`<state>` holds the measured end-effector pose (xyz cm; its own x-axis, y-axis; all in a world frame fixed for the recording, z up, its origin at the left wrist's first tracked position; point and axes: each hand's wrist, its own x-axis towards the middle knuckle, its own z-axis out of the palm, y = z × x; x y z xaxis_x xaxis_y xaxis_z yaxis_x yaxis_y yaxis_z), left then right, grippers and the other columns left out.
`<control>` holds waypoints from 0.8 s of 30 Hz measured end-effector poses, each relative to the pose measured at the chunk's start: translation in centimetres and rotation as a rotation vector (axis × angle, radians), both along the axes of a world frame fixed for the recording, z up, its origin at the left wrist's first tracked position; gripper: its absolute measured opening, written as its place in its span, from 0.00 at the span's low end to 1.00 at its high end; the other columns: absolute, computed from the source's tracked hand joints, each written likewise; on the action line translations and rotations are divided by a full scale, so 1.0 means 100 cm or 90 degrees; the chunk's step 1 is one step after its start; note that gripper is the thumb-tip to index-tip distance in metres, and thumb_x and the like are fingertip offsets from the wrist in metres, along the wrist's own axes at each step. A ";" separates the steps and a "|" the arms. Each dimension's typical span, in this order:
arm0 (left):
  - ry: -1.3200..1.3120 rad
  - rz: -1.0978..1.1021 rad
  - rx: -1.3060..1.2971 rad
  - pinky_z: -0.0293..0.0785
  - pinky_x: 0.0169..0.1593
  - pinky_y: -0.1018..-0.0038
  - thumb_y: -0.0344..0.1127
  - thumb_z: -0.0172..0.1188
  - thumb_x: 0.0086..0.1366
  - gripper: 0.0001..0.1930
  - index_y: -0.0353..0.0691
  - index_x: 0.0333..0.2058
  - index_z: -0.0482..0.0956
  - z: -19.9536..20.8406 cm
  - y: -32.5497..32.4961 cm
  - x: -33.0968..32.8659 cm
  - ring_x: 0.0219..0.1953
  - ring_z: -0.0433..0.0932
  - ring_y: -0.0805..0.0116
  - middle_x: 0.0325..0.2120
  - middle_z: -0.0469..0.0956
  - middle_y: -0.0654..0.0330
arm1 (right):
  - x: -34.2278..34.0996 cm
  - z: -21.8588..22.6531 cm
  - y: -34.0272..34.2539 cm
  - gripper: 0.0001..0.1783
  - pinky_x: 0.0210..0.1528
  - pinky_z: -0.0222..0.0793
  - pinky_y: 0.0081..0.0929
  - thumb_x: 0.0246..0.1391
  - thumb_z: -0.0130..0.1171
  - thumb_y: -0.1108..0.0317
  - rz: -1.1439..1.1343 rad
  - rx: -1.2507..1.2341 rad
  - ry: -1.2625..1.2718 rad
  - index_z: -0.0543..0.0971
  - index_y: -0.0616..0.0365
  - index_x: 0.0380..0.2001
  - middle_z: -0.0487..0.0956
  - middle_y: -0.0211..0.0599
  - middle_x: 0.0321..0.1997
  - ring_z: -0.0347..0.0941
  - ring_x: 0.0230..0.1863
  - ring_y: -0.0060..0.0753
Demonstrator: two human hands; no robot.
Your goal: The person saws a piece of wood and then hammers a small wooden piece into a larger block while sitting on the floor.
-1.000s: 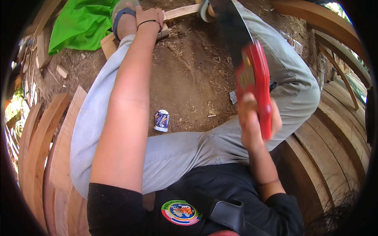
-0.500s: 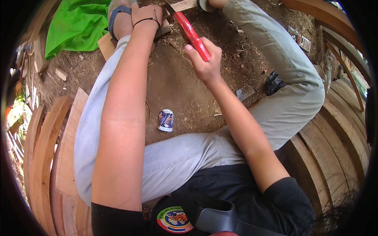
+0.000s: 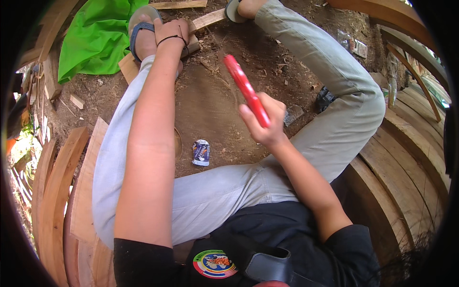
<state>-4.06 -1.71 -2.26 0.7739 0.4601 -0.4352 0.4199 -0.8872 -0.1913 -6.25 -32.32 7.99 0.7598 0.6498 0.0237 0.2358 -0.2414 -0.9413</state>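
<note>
My right hand (image 3: 268, 119) is closed round the red handle (image 3: 245, 88) of a bladed tool, raised over the dirt floor between my legs. Its blade is smeared away by motion, so I cannot tell its exact kind. Far off at the left, my left hand (image 3: 171, 31), a dark cord at its wrist, is closed on a piece of wood (image 3: 209, 19) beside my sandalled left foot (image 3: 145, 38). A short wood block (image 3: 193, 45) lies under that hand; its fingertips are partly hidden.
A green cloth (image 3: 103, 40) lies at the far left. On the dirt between my legs is a crumpled purple-blue wrapper (image 3: 201, 153). Curved wooden pieces (image 3: 60, 182) stand at the left, and wooden slats (image 3: 392, 172) run along the right. Wood chips and plastic scraps litter the ground.
My right hand has drawn the red-handled tool back toward me and slightly right, away from the wood. My left hand keeps its place on the wood; the whole view has shifted a little.
</note>
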 end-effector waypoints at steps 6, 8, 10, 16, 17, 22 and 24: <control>0.022 0.016 0.015 0.54 0.58 0.53 0.42 0.62 0.57 0.18 0.46 0.46 0.77 0.000 -0.004 0.001 0.50 0.80 0.61 0.45 0.82 0.57 | 0.022 0.047 -0.035 0.13 0.18 0.57 0.24 0.51 0.64 0.65 0.004 -0.068 0.145 0.73 0.61 0.22 0.67 0.29 0.14 0.62 0.14 0.19; 0.025 0.016 0.012 0.53 0.59 0.52 0.41 0.62 0.57 0.18 0.46 0.46 0.76 0.000 -0.004 0.001 0.50 0.80 0.61 0.46 0.82 0.57 | 0.043 0.056 -0.030 0.14 0.19 0.56 0.23 0.52 0.64 0.65 0.054 -0.083 0.132 0.72 0.60 0.21 0.66 0.26 0.14 0.61 0.15 0.17; 0.027 0.017 0.002 0.53 0.60 0.52 0.40 0.61 0.58 0.18 0.45 0.46 0.76 0.001 -0.004 0.003 0.50 0.79 0.61 0.46 0.81 0.57 | 0.069 0.069 -0.024 0.14 0.21 0.56 0.22 0.51 0.64 0.64 0.102 -0.104 0.098 0.73 0.60 0.22 0.66 0.24 0.15 0.60 0.18 0.16; 0.028 0.015 0.014 0.52 0.60 0.52 0.41 0.61 0.57 0.18 0.48 0.46 0.76 0.002 -0.005 -0.001 0.50 0.79 0.62 0.46 0.81 0.58 | 0.139 0.107 0.015 0.17 0.22 0.54 0.24 0.55 0.60 0.58 0.191 -0.188 0.042 0.76 0.62 0.24 0.67 0.24 0.18 0.59 0.20 0.16; 0.030 0.017 0.013 0.52 0.60 0.52 0.42 0.61 0.57 0.18 0.48 0.47 0.76 0.002 -0.004 -0.001 0.50 0.79 0.62 0.46 0.81 0.58 | 0.149 0.112 0.023 0.16 0.22 0.54 0.23 0.55 0.60 0.58 0.238 -0.195 0.013 0.76 0.62 0.25 0.67 0.24 0.18 0.59 0.20 0.16; 0.042 0.014 0.024 0.53 0.59 0.53 0.44 0.62 0.57 0.19 0.49 0.47 0.75 -0.001 -0.003 0.002 0.49 0.80 0.61 0.45 0.82 0.59 | 0.165 0.126 0.064 0.15 0.22 0.56 0.18 0.55 0.59 0.59 0.319 -0.272 -0.063 0.80 0.62 0.35 0.71 0.24 0.20 0.64 0.20 0.16; 0.022 0.007 0.031 0.53 0.59 0.53 0.44 0.62 0.57 0.19 0.49 0.47 0.75 -0.002 -0.005 0.003 0.49 0.80 0.61 0.44 0.82 0.60 | 0.168 0.135 0.071 0.13 0.23 0.59 0.19 0.53 0.60 0.61 0.253 -0.265 -0.005 0.79 0.62 0.31 0.72 0.25 0.19 0.66 0.22 0.18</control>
